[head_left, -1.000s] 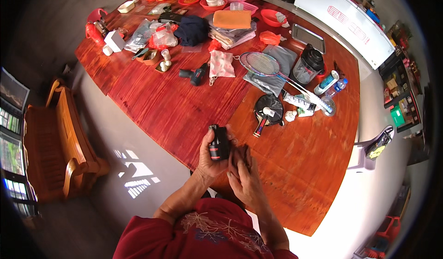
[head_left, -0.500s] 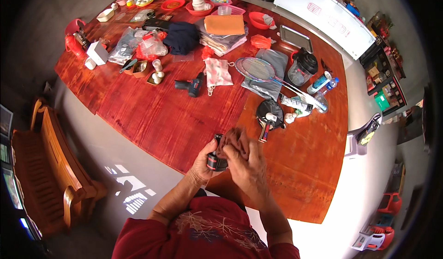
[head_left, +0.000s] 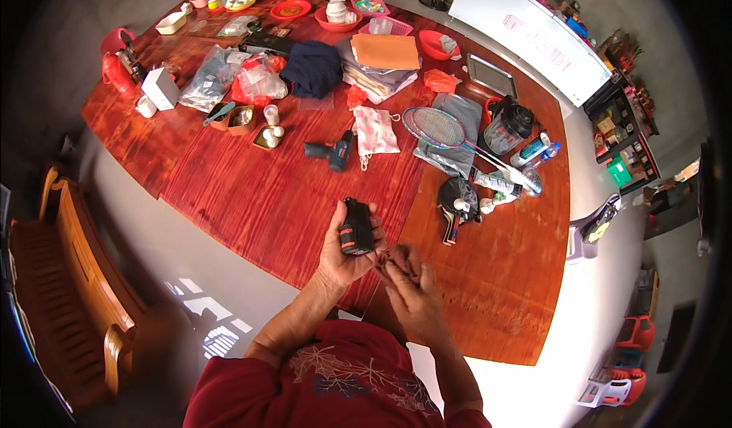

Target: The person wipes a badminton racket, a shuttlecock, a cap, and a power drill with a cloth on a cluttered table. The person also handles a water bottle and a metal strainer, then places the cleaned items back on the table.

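My left hand (head_left: 336, 259) is wrapped round a black battery pack (head_left: 356, 230) with red marking, held above the near edge of the table. Beside it, a little lower and to the right, my right hand (head_left: 415, 294) grips a crumpled brown cloth (head_left: 399, 260). The cloth is bunched at the fingertips, close to the fingers of my left hand. Farther off on the tabletop lies a dark cordless drill (head_left: 335, 152), touched by neither hand.
The red wooden table (head_left: 252, 191) carries a patterned pouch (head_left: 376, 129), badminton rackets (head_left: 433, 127), table tennis bats (head_left: 453, 226), a black-lidded jug (head_left: 509, 127) and folded cloths (head_left: 385, 53). Bowls and bags stand farther back. A wooden bench (head_left: 80, 275) is at the left.
The cloth has come away from the battery pack, with my right hand moving down and right. My left hand has turned and raised the pack, so more of it shows.
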`<state>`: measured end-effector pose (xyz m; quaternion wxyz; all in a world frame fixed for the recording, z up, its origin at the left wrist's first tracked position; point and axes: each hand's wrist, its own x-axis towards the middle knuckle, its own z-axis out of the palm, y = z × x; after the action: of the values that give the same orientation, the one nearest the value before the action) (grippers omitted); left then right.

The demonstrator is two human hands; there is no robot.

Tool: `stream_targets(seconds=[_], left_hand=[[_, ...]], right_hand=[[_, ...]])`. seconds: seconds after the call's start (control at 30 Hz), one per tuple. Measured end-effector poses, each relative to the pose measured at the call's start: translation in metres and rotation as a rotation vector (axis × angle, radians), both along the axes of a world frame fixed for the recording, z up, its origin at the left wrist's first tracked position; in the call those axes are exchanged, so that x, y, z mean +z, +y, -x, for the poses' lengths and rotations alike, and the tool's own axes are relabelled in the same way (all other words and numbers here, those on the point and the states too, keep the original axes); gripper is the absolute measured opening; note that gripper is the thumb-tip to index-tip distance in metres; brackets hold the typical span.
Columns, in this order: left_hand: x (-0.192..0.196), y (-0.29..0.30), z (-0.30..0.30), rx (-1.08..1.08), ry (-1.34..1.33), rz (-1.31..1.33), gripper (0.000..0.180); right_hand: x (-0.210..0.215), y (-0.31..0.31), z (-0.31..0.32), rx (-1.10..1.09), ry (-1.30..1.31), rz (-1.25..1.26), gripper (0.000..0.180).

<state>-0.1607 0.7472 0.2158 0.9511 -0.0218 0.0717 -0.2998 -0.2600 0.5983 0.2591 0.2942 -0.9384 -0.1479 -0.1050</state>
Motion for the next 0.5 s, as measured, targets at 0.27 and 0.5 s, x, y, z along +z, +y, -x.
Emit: stream_targets(seconds=[0.27,0.5], left_hand=[[0.026,-0.002,-0.001,-0.043,0.157,-0.120,0.054],[0.017,0.014,-0.017,-0.019,0.033,0.007,0.054]], right_hand=[[0.018,0.048,-0.041,-0.014,-0.391,0.048,0.045],[0.014,0.022,-0.024,-0.051,-0.227,0.147,0.046]])
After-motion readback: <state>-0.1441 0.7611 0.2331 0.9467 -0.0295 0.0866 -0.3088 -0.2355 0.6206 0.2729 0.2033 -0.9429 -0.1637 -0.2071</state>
